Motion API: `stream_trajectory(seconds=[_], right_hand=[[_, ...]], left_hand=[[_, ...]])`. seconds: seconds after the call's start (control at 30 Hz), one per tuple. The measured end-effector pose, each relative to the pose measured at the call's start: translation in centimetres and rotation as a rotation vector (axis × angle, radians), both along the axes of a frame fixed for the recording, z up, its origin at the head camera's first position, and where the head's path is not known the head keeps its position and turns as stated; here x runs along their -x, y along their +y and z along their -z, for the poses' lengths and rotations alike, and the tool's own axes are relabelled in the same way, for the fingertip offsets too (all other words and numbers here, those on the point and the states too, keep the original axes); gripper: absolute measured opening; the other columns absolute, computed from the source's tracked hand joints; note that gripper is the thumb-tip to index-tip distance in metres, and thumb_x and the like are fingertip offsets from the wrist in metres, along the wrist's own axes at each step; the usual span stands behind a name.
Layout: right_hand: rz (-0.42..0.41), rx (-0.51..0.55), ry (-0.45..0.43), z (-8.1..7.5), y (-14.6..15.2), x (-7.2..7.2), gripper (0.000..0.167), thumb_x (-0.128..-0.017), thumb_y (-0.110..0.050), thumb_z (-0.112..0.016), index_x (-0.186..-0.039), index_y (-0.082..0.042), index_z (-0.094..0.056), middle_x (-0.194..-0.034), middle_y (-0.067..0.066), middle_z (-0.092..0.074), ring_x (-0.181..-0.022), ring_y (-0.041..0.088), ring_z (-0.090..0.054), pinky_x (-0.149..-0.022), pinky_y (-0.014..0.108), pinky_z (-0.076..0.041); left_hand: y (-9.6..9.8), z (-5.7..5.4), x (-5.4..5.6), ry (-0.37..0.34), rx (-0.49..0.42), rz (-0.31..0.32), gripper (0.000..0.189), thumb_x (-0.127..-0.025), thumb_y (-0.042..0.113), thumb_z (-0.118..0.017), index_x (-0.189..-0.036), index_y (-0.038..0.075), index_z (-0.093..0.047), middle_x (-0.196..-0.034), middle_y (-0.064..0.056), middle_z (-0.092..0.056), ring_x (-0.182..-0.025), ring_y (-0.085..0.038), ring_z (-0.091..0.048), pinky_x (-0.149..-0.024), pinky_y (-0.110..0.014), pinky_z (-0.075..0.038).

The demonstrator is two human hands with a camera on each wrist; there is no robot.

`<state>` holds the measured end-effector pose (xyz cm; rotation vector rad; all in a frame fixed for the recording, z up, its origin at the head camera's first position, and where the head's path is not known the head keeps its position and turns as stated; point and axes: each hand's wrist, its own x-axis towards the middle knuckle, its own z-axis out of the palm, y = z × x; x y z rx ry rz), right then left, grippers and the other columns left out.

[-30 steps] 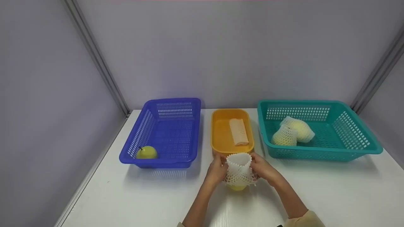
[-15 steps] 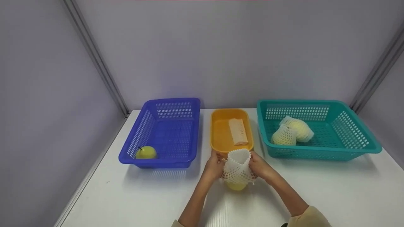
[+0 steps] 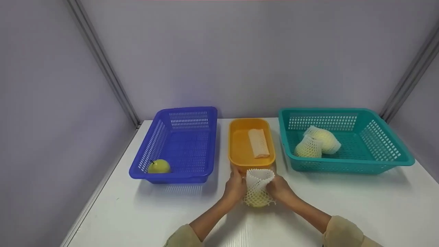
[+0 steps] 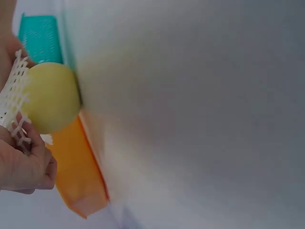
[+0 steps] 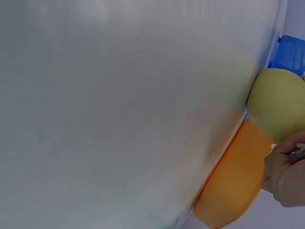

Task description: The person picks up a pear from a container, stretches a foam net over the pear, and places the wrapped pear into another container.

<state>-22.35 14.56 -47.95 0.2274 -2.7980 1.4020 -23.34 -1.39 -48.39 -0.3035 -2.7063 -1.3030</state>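
A white foam fruit net (image 3: 255, 183) stands upright in front of the orange tray, pulled over a round yellow pear (image 4: 53, 98). My left hand (image 3: 235, 188) pinches the net's edge on the left with curled fingers. On the opposite side my right hand (image 3: 279, 188) grips the net too, its fingertips partly hidden behind the mesh. The lower part of the pear is bare in both wrist views, near the white table. From the head view, mesh covers most of the fruit.
A blue basket (image 3: 212, 144) at left holds one bare pear (image 3: 159, 166). The orange tray (image 3: 238, 144) contains flat foam netting (image 3: 259, 143). At right, a teal basket (image 3: 370, 161) holds two netted fruits (image 3: 309, 147). Walls enclose the table's back and sides.
Both hands have drawn the net downward, so mesh now reaches lower over the pear. The net's top rim has dropped, and the forearms have spread outward. Baskets and tray stay put.
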Motion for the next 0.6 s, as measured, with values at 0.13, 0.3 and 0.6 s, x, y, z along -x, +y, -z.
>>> stream_trajectory(seconds=[0.13, 0.3, 0.6], right_hand=[[0.022, 0.015, 0.026, 0.7, 0.0, 0.2, 0.016, -0.092, -0.012, -0.053, -0.102, -0.003, -0.044, -0.097, 0.01, -0.059, -0.092, 0.024, -0.054, -0.084, 0.046, -0.043], [0.006, 0.096, 0.012, 1.6, 0.2, 0.4, 0.014, -0.094, -0.009, -0.049, -0.103, -0.004, -0.04, -0.091, 0.009, -0.057, -0.083, 0.022, -0.052, -0.074, 0.039, -0.045], [0.048, 0.175, -0.192, 2.8, 0.5, 0.2, 0.009, -0.095, -0.013, -0.042, -0.099, -0.005, -0.041, -0.085, 0.009, -0.052, -0.07, 0.02, -0.048, -0.06, 0.033, -0.04]], left_hand=[[0.2, 0.7, -0.1, 0.048, 0.036, -0.019, 0.061, -0.086, -0.008, -0.046, -0.135, -0.008, -0.009, -0.095, -0.017, -0.051, -0.067, -0.025, -0.053, -0.057, -0.04, -0.046], [0.3, 1.6, 0.0, 0.043, 0.004, -0.042, 0.034, -0.087, -0.008, -0.044, -0.118, -0.005, -0.031, -0.086, -0.012, -0.048, -0.066, -0.023, -0.049, -0.057, -0.04, -0.044], [-0.5, 3.1, -0.3, -0.056, -0.134, -0.057, 0.018, -0.083, -0.01, -0.045, -0.093, 0.003, -0.038, -0.072, -0.007, -0.045, -0.064, -0.02, -0.044, -0.057, -0.037, -0.042]])
